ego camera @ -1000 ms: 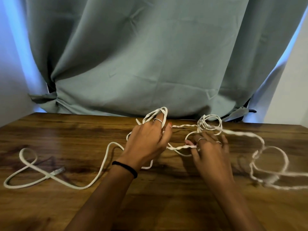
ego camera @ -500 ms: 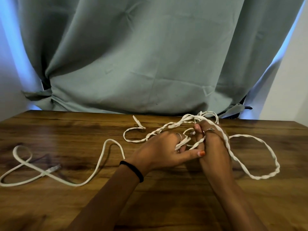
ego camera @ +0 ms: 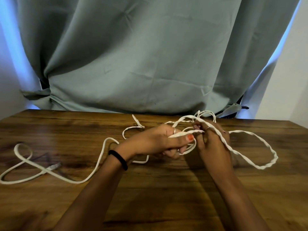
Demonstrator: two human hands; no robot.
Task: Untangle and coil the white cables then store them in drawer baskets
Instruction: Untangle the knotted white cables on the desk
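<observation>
Domestic room, likely a home. Shown by a wood-grain table pushed against a grey-green curtain gathered at both sides, with daylight at its edges and plain white walls beside.

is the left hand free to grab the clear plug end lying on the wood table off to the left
Probably not yet: the left hand is closed on the tangled white cable. The clear plug end lies unobstructed on the wooden table.
</observation>
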